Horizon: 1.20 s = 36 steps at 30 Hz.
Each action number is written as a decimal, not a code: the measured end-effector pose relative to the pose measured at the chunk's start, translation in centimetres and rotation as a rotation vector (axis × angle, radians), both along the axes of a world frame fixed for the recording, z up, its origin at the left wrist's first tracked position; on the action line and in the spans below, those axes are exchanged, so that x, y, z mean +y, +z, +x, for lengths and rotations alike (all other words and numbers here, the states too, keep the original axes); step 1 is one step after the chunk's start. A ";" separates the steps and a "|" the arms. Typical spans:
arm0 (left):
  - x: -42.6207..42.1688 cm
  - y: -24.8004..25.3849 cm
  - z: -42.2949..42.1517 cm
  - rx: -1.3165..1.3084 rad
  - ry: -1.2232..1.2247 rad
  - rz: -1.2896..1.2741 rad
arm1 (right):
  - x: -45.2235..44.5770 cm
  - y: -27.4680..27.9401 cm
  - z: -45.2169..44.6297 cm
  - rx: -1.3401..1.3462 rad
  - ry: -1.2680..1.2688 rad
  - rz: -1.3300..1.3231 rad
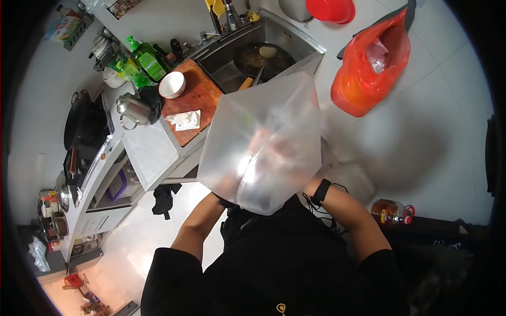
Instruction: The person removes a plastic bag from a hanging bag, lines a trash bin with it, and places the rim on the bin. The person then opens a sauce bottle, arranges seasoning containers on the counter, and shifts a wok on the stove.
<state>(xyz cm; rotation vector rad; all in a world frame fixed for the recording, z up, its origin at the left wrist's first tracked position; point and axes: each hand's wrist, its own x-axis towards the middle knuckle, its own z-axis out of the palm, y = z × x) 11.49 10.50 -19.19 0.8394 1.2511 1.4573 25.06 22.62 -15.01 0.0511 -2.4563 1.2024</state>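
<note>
Filling the middle of the view, a large translucent plastic bag [261,142] puffs out in front of the person's black top, its upper edge overlapping the near side of the sink [224,73]. Both forearms reach up to it from below, and the hands show only as blurred skin tones through the film: the left hand [227,183] near the bag's lower left corner, the right hand [279,150] closer to its middle. Whether the fingers of either hand are open, closed or gripping the plastic cannot be told through it. A black band [320,192] circles the right wrist. In the sink sits a dark pan [247,62] holding murky liquid, with a pale rounded piece [268,51] in it. Beside the sink, a reddish-brown cutting board [199,100] lies on the worktop [145,152], bearing a white bowl [172,85] and, apart from it, a crumpled white packet [185,120]. A metal kettle [134,109] stands just beside the board, and a green bottle [149,64] stands near the bowl, behind the kettle. Across from the worktop, a red plastic bag [354,87] rests open-mouthed on the tiled floor [421,126], with whitish plastic inside; a red basin [332,9] is near it. Lower down, near the right forearm, is a clear bottle [386,211] of amber liquid with a red cap.
</note>
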 end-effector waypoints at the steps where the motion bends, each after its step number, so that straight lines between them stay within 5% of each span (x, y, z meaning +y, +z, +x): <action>1: 0.0 0.1 -0.1 0.000 0.004 0.000 | -0.2 -0.5 -0.4 0.000 0.005 -0.015; 4: -0.4 0.3 -0.3 0.002 0.016 0.001 | -0.4 -2.7 -0.4 -0.098 0.006 0.310; 9: -1.2 0.7 -1.0 0.008 0.036 0.006 | -0.5 -0.9 0.3 0.080 -0.029 0.145; 36: -0.5 0.8 -3.4 0.164 0.055 -0.001 | -0.2 -2.5 -3.7 -0.119 -0.130 -0.226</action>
